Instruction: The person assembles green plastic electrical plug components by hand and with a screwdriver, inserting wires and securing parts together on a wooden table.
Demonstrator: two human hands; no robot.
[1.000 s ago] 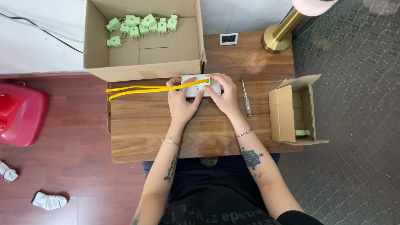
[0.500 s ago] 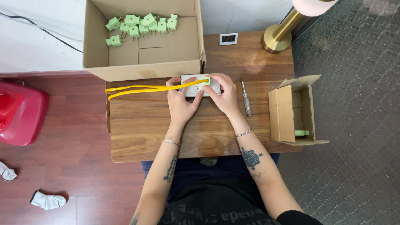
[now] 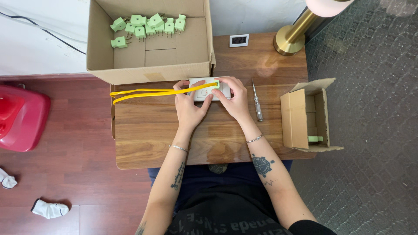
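Pressing a small green plug onto a white socket plate, both hands work close together at the far edge of the wooden bench. The left hand is clamped on the near-left side of the plate, thumb across its front, steadying it flat on the wood; the right hand has its fingers closed around the plate's right end and the plug on top. A yellow cord runs from the plug away to the left of the left hand, lying in two strands along the bench. Doing this well probably means keeping the plate pinned by the left hand while the right pushes the plug straight, with the cord left slack so it does not drag sideways. Just right of the right hand lies a screwdriver, untouched, and further right a small open carton on its side with a green piece inside. Beyond the hands stands a large cardboard box holding more green plugs, then a small digital clock and a brass lamp base. Off left, a red case and socks sit on the dark wooden floor.
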